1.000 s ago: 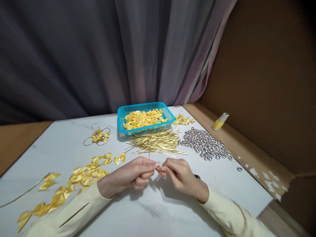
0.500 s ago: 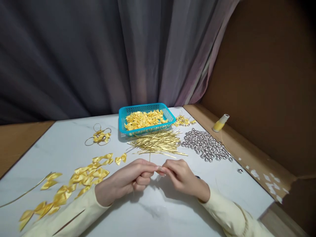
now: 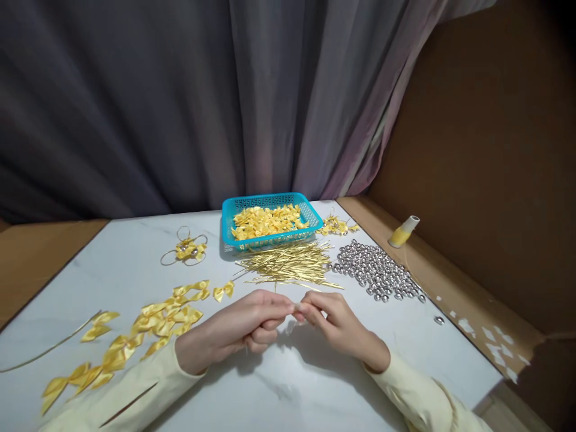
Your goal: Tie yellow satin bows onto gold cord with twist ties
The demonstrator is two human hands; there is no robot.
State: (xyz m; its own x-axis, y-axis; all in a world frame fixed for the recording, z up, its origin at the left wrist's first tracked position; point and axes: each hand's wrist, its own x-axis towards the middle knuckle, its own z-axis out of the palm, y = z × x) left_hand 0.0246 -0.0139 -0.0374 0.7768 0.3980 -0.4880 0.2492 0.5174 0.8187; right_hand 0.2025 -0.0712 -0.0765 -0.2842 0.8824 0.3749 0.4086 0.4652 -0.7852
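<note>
Your left hand [image 3: 252, 324] and right hand [image 3: 339, 324] are pinched closed, fingertips meeting between the counter's [image 3: 292, 411] left and right edges; anything gripped is too small to tell. Gold wire strips [image 3: 288, 264] lie just beyond, yellow satin bows [image 3: 155, 320] leftward, silver beads [image 3: 378, 270] near the right edge.

hands [image 3: 243, 324] meeting at fingertips | yellow bows [image 3: 153, 318] left | gold strips [image 3: 288, 264], silver beads [image 3: 378, 270] beyond

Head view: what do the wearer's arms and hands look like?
Long pale-yellow sleeves: left sleeve has a dark lengthwise line, slit or marking unclear; right sleeve shows a crease or seam. Left hand and right hand ungloved.
</note>
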